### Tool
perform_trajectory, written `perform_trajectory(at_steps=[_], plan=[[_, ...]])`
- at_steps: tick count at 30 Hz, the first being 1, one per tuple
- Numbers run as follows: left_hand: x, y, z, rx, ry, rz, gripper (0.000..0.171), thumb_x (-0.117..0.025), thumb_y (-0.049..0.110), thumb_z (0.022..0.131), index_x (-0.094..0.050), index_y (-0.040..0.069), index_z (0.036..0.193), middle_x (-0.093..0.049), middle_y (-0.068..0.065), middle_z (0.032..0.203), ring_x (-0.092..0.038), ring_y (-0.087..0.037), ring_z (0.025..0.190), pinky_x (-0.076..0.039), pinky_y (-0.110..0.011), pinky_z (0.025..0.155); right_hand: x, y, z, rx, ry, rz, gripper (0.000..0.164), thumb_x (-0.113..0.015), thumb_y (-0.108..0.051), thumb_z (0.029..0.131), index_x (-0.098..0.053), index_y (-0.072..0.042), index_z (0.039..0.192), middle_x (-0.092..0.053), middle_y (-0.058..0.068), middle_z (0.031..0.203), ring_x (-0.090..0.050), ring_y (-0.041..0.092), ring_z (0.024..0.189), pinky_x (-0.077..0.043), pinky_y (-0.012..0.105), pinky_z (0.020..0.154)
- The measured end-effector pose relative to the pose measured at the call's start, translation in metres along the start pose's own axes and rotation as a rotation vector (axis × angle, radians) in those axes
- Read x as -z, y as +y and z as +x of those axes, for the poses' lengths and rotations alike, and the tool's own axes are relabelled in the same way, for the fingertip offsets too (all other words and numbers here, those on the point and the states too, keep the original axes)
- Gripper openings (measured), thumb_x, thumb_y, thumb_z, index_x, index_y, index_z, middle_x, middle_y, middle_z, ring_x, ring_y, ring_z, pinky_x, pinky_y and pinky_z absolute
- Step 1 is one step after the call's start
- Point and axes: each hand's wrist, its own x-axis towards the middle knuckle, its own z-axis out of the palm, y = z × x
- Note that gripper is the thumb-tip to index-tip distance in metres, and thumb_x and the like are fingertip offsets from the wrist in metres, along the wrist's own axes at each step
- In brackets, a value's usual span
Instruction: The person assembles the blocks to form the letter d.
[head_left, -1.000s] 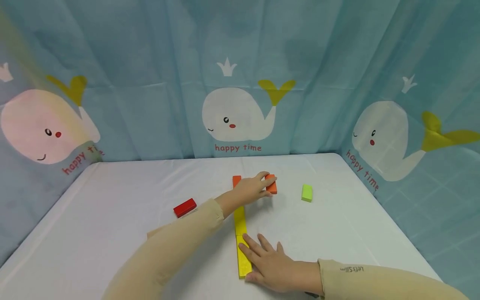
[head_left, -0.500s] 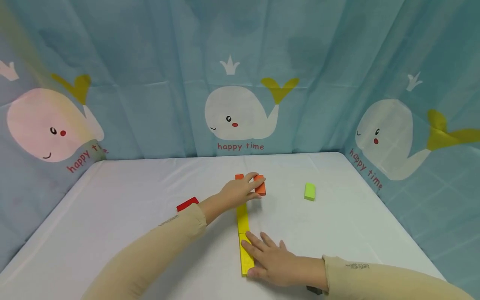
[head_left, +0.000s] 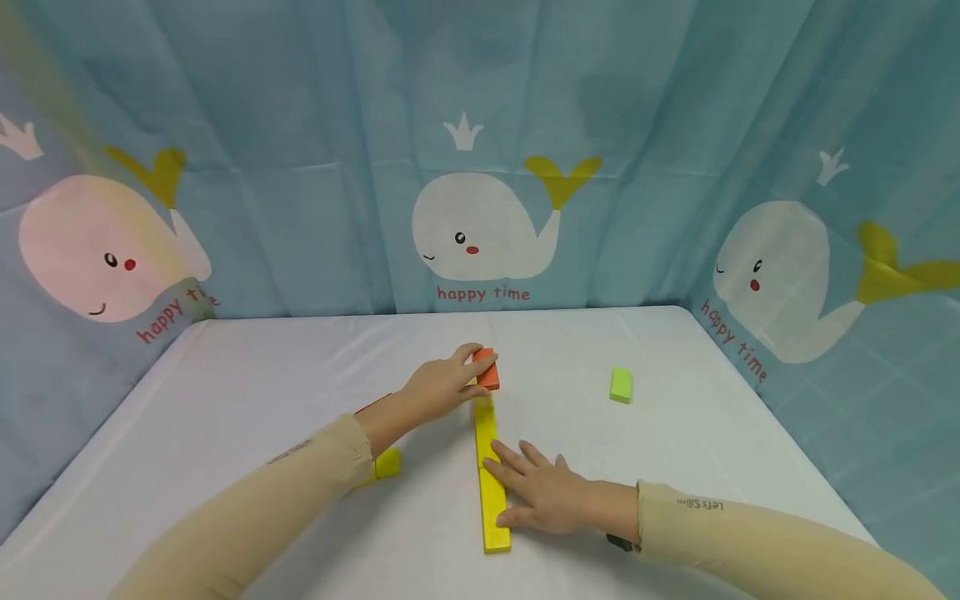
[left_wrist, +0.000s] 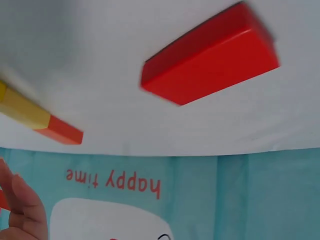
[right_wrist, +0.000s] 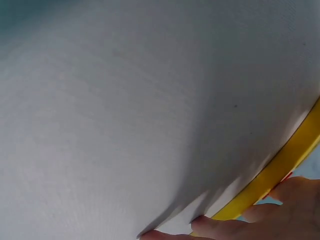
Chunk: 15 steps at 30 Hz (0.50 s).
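My left hand pinches an orange block at the far end of a row of yellow blocks. Whether the held block touches the row, I cannot tell. In the left wrist view, another orange block ends that row, while the left hand shows at the lower left corner. My right hand lies with spread fingers at the row's right side, fingertips on or against the yellow blocks. From the right wrist, its fingers appear along the yellow edge.
A light green block lies apart on the right. Near my left forearm are a red block and a yellow block, partly hidden in the head view. A dark block peeks out beneath my right wrist. A whale-print curtain borders the white table.
My left hand has carried the orange block leftward, from right of the row to its far end. My right hand has slid slightly away from me along the yellow blocks.
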Motion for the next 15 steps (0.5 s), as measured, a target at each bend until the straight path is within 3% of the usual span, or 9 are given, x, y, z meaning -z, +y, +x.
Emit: perform_trajectory(at_steps=[5, 9, 15], plan=[[-0.012, -0.013, -0.012, 0.088, -0.024, 0.039, 0.055, -0.061, 0.04, 0.094, -0.048, 0.022, 0.144, -0.045, -0.017, 0.14, -0.044, -0.019, 0.046, -0.051, -0.03, 0.058, -0.002, -0.001, 0.0, -0.025, -0.006, -0.02, 0.077, -0.049, -0.062, 0.092, -0.027, -0.025, 0.155, -0.012, 0.0, 0.162, -0.017, 0.04, 0.144, -0.026, 0.076, 0.095], [-0.022, -0.019, -0.021, 0.185, -0.076, 0.049, 0.053, -0.061, 0.042, 0.093, -0.05, 0.026, 0.143, -0.046, -0.019, 0.137, -0.044, -0.02, 0.048, -0.05, -0.029, 0.058, -0.003, -0.001, 0.001, -0.031, -0.008, -0.028, 0.077, -0.048, -0.063, 0.091, -0.026, -0.026, 0.155, -0.012, -0.001, 0.162, -0.016, 0.04, 0.144, -0.026, 0.076, 0.095], [-0.034, -0.022, -0.031, 0.248, -0.145, 0.078, 0.056, -0.063, 0.052, 0.089, -0.059, 0.023, 0.136, -0.053, -0.016, 0.113, -0.049, -0.021, 0.056, -0.049, -0.029, 0.061, -0.003, -0.001, 0.001, -0.03, -0.005, -0.03, 0.077, -0.048, -0.063, 0.092, -0.026, -0.026, 0.155, -0.012, -0.001, 0.162, -0.016, 0.04, 0.144, -0.026, 0.076, 0.095]])
